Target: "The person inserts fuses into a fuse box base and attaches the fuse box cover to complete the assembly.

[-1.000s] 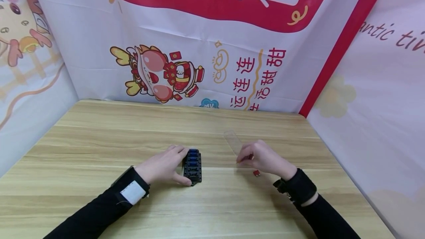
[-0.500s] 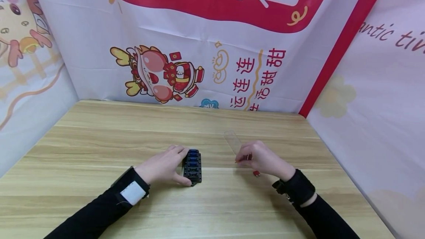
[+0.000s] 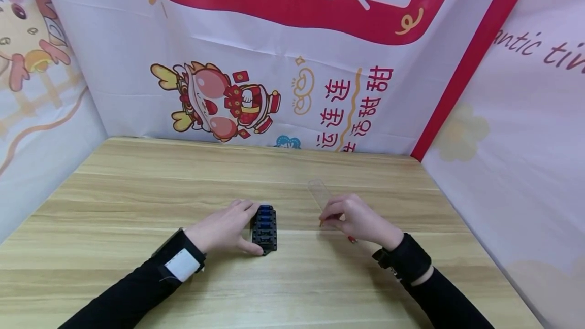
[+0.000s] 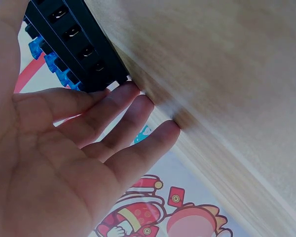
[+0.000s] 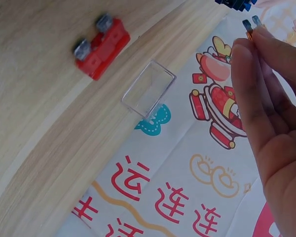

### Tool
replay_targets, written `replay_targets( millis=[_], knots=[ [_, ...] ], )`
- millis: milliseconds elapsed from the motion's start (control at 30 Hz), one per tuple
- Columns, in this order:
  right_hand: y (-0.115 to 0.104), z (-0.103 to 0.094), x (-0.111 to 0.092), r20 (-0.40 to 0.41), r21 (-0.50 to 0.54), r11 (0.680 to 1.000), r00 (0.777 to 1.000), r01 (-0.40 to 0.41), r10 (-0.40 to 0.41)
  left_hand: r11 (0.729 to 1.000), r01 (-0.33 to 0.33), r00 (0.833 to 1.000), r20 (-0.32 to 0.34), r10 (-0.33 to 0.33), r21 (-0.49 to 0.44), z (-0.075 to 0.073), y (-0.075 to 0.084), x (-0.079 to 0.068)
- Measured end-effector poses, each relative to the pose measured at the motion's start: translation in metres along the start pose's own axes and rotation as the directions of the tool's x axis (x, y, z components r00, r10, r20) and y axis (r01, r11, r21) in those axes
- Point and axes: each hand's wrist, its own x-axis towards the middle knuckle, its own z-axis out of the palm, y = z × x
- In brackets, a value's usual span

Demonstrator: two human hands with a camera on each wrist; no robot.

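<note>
In the head view, my left hand (image 3: pixel 227 229) holds a black fuse block (image 3: pixel 267 234) on the table, thumb at its near corner and fingers at its far end. Blue blade fuses (image 3: pixel 264 219) sit in the far slots; no blue shows in the nearer ones. To the right, my right hand (image 3: pixel 363 223) pinches an orange blade fuse (image 5: pixel 249 34) between thumb and index finger; its metal prongs point away from the fingertips in the right wrist view. A red blade fuse (image 5: pixel 103 52) lies on the table beneath this hand.
A clear plastic cover (image 5: pixel 148 90) lies on the wooden table (image 3: pixel 192 166) just beyond my right hand, which partly hides it in the head view. Printed cloth (image 3: pixel 292 44) hangs along the table's back and sides.
My right hand has moved slightly left with the orange blade fuse, whose tip now shows more. The left hand and the fuse block have stayed in place.
</note>
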Motion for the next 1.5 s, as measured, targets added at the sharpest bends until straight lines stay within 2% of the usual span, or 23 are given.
replay_targets(
  millis=[367,533,800,1167,1500],
  knots=[
    [-0.009,0.012,0.004,-0.061,-0.002,0.998,0.996,0.065,-0.065,1.000,-0.007,1.000,0.000,0.007,0.003,0.002,-0.001,0.000],
    [-0.015,0.017,0.007,-0.061,0.008,0.996,0.995,0.085,-0.084,1.000,-0.004,1.000,-0.001,0.004,0.001,0.001,-0.001,0.000],
    [-0.022,0.025,0.012,-0.090,0.007,0.985,0.982,0.170,-0.169,1.000,0.007,1.000,0.007,-0.007,-0.005,0.000,0.001,0.000],
    [-0.037,0.033,0.028,-0.125,0.063,0.977,0.973,0.202,-0.193,1.000,0.017,1.000,0.011,-0.017,0.000,0.001,-0.001,0.001],
    [-0.050,0.040,0.046,-0.125,0.076,0.979,0.976,0.189,-0.178,1.000,0.001,1.000,-0.006,-0.001,-0.001,0.000,0.000,0.000]
  ],
)
